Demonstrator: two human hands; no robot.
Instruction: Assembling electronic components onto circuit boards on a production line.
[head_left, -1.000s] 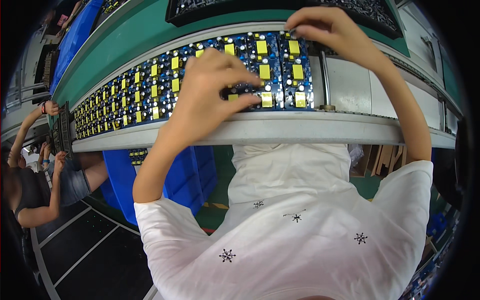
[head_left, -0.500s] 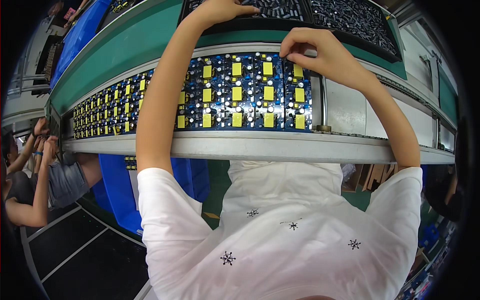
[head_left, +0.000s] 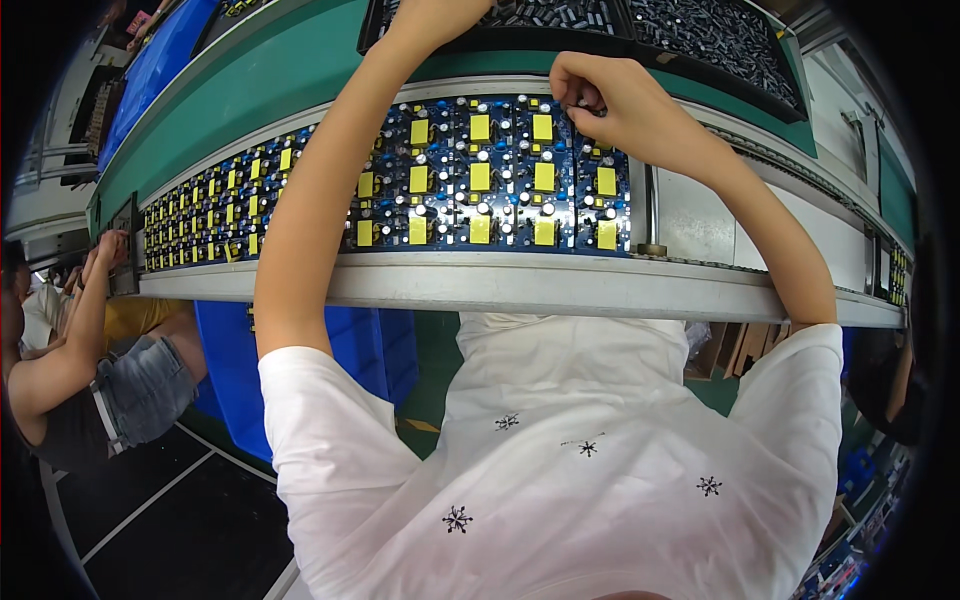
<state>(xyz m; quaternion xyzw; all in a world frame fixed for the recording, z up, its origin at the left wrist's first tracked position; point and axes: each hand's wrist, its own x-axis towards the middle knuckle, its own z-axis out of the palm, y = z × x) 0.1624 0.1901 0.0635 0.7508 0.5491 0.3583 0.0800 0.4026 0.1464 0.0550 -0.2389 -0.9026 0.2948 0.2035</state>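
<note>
My right hand [head_left: 625, 105] is over the far end of the rightmost circuit board [head_left: 606, 212]. Its thumb and fingers are closed together just above the board; whatever they hold is too small to make out. My left hand [head_left: 440, 18] reaches across to the near side of a black tray [head_left: 520, 42] of loose dark cylindrical parts, probably capacitors. Its fingertips are cut off by the upper edge of the picture. Blue circuit boards with yellow blocks and silver-topped cylinders lie side by side in a long row, partly hidden behind my left forearm.
A second black tray [head_left: 715, 65] of small dark parts adjoins the first. The boards lie between metal rails [head_left: 560, 280], with a chain [head_left: 780, 165] along the right. Blue bins [head_left: 365, 355] stand beneath. At the left, another person's arm [head_left: 85, 310] reaches to the line.
My left hand has moved farther up, taking its fingers out of view. My right hand stays over the same board, shifted slightly left. The person at left has leaned in; boards now show at far right.
</note>
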